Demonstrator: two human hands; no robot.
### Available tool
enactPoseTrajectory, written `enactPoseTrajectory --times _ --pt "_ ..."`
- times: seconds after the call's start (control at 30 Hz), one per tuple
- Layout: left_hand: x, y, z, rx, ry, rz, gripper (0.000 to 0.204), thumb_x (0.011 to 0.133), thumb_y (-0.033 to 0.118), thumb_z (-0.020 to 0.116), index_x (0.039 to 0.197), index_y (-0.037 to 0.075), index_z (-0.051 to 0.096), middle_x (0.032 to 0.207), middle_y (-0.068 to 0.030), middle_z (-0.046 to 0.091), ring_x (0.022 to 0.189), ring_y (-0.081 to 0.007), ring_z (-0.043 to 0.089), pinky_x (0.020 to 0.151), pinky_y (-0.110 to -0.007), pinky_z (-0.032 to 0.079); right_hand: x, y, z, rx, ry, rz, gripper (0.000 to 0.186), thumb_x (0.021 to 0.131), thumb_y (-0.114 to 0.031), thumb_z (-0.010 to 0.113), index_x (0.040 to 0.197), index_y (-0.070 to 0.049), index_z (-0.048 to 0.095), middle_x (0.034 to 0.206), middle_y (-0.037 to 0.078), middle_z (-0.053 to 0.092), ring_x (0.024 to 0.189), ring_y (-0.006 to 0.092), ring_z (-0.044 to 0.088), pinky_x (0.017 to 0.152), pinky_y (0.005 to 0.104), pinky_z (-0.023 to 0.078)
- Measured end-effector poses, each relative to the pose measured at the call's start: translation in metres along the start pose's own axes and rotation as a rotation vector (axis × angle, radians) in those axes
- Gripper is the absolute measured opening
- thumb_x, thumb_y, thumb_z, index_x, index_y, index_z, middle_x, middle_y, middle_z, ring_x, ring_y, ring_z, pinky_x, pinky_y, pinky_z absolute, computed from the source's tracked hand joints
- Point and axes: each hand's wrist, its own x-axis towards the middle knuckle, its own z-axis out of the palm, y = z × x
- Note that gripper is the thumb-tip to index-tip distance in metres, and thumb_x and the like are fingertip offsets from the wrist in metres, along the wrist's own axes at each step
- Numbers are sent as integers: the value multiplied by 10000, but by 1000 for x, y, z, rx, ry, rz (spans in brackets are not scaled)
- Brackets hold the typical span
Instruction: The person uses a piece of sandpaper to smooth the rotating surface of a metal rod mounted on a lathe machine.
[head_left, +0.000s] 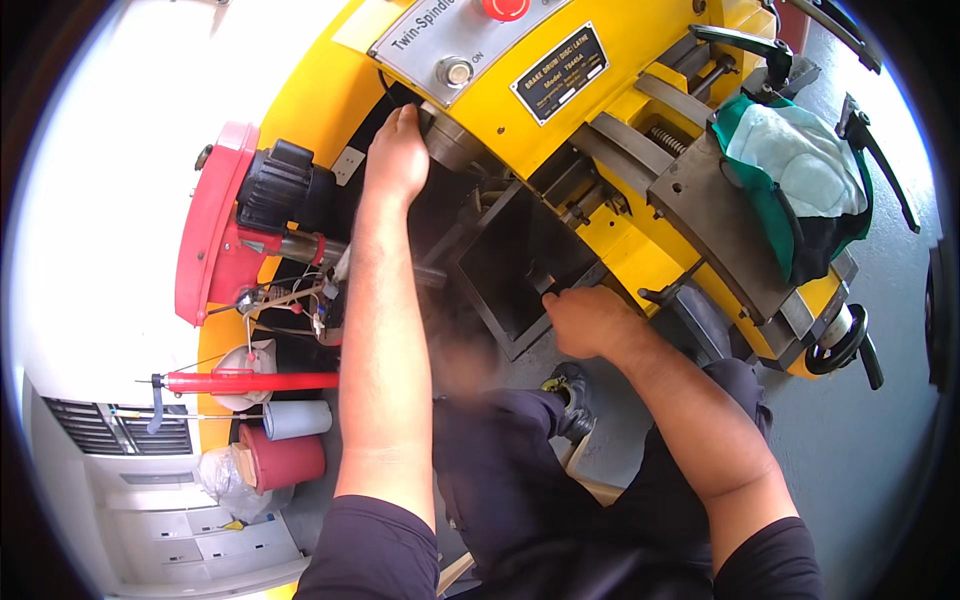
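A yellow brake lathe [625, 160] stands in front of me, with a grey control panel on its top. My left hand [398, 158] is closed against the side of a round metal spindle part [455, 145] that sticks out below the panel; its fingertips curl at the rim. Lower and to the right, my right hand [592, 322] makes a fist at the corner of a dark rectangular metal tray [515, 265]. What lies inside that fist is hidden. Just above it, a small grey piece [541, 279] shows against the tray.
Green and white work gloves [800, 165] lie on the lathe's slide, near black levers. A black handwheel [838, 340] is at the lower right. To the left are a red machine with a black motor [285, 185], a red bar [250, 381] and a red bucket [285, 458].
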Motion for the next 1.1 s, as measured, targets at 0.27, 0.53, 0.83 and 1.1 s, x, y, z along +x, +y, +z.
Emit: enactPoseTrajectory --times 0.27,0.53,0.83,1.1 --pt "-20 -7 -5 22 122 205 439 1089 330 373 1253 -8 601 1223 -233 659 1164 -442 601 968 -497 484 2 -4 -3 5 31 22 378 865 -119 593 1221 3 630 1123 206 720 1027 381 717 878 490 580" --pt "-53 23 25 551 362 299 449 1060 355 455 1356 39 574 1342 -171 629 1220 -349 616 973 -525 479 -5 13 -1 -2 37 59 382 870 -134 593 1224 1 632 1100 192 730 1028 379 716 873 491 581" --pt "27 18 -25 -92 -324 -444 493 1080 338 388 1422 60 610 1332 -189 657 1159 -318 601 947 -495 480 0 5 -2 89 8 15 408 850 -119 625 1241 -2 615 1156 251 722 1069 417 718 898 521 583" --pt "-40 24 2 438 200 170 542 1084 423 309 1268 21 622 1320 -244 652 1257 -454 583 1069 -520 428 14 8 2 -14 7 4 406 865 -129 568 1244 5 622 1155 220 716 1062 407 702 902 509 566"
